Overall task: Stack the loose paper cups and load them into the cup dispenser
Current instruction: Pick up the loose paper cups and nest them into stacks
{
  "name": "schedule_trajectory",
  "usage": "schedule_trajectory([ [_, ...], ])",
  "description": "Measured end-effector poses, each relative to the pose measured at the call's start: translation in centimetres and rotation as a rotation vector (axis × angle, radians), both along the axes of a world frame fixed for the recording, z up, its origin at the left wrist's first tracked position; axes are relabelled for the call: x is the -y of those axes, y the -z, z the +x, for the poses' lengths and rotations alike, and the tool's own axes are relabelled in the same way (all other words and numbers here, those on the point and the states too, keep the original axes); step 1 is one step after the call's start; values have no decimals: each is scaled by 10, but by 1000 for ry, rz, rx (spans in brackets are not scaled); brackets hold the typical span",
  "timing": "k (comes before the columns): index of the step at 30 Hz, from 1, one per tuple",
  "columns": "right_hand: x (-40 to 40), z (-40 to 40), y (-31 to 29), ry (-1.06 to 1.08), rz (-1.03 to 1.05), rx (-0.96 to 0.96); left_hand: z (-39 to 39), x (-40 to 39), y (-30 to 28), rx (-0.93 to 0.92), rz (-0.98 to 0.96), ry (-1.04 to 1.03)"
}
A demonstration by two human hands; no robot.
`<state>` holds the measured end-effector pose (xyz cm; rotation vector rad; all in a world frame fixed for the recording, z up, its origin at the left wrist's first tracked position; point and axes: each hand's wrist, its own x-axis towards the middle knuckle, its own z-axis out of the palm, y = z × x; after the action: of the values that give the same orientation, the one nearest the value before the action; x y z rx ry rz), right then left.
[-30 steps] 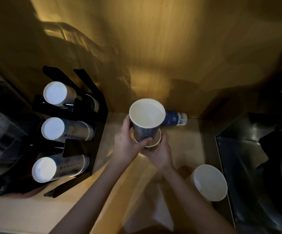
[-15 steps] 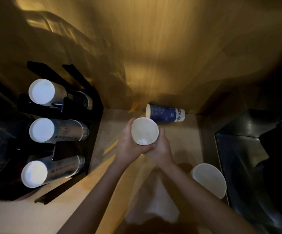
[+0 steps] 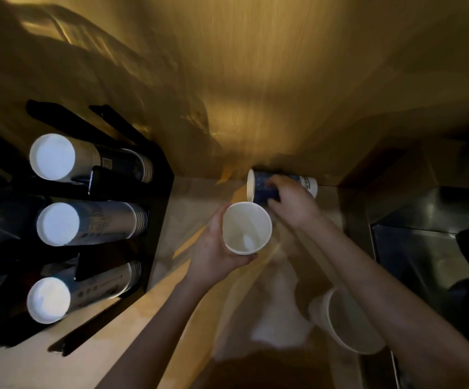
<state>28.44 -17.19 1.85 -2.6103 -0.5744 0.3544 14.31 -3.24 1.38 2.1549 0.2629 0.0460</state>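
Observation:
My left hand (image 3: 213, 248) grips a stack of paper cups (image 3: 246, 228) upright over the counter, its white inside facing the camera. My right hand (image 3: 290, 202) is wrapped over a blue paper cup (image 3: 258, 185) that lies on its side against the back wall, mouth to the left. Another paper cup (image 3: 348, 321) lies tilted near the counter's front right, partly behind my right forearm. The black cup dispenser (image 3: 157, 209) stands at the left with three rows of stacked cups, white bottoms towards me.
A wooden wall (image 3: 255, 80) closes the back of the counter (image 3: 188, 197). A steel sink (image 3: 418, 248) lies to the right. Something white and blurred (image 3: 281, 327) lies on the counter between my forearms.
My right hand has left the held cups and reached back onto the blue cup by the wall. My left hand alone now holds the stack, which sits a little lower.

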Motion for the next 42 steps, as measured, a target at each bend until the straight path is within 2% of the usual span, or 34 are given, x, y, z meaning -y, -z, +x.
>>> schedule_trajectory([
  [2,-7,14,15,-27,-29,82,2,1,1,-10,2,1],
  [5,-16,28,43,-79,-174,100,3,0,3,-28,8,6],
  [9,-18,28,75,-33,-252,183,2,-1,3,-21,12,9],
  [11,-18,28,75,-28,-250,206,2,-1,5,-19,2,9],
  [13,-20,33,61,-34,-243,144,3,-1,6,-9,-13,11],
  [16,-23,38,22,-20,-93,30,4,-1,8,13,-44,11],
  [23,-12,7,-83,105,615,-26,6,-1,14,34,-142,-27],
  [26,-4,-19,-123,63,778,18,6,-1,18,39,-181,-39],
  [30,0,-52,-139,16,854,-1,6,2,18,38,-224,-51],
  [34,-2,-75,-109,15,870,-100,8,2,17,67,-266,-48],
  [37,-1,-86,-83,12,813,-139,7,1,16,73,-249,-20],
  [42,5,-97,-48,59,631,-93,5,4,15,94,-268,-50],
])
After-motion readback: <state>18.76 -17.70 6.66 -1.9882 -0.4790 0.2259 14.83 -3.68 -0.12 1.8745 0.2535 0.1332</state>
